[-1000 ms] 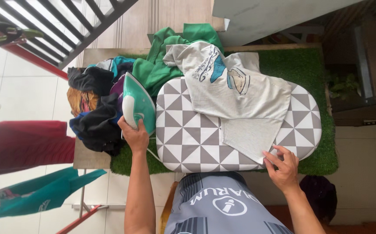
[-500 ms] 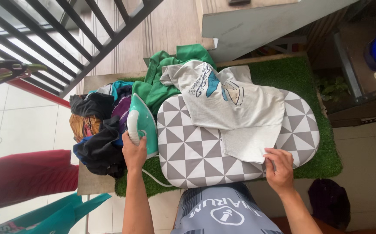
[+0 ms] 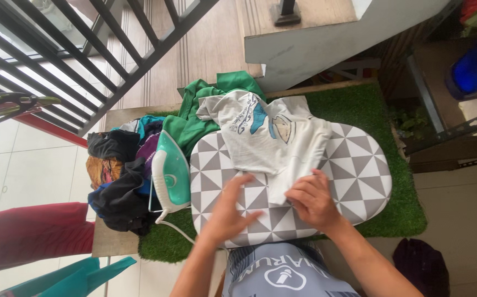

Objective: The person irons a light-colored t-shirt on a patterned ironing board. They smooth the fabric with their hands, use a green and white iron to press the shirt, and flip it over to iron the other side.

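My right hand (image 3: 312, 201) presses flat on the grey shirt (image 3: 274, 137) over the ironing board (image 3: 359, 165); my left hand (image 3: 230, 209) hovers blurred, grip spread, iron (image 3: 169, 173) beside.

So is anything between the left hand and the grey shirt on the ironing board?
Nothing visible. The left hand hovers, fingers spread, over bare board cover beside the grey shirt. The right hand already rests on the shirt's hem. The teal iron stands off the board's left edge, out of the way.
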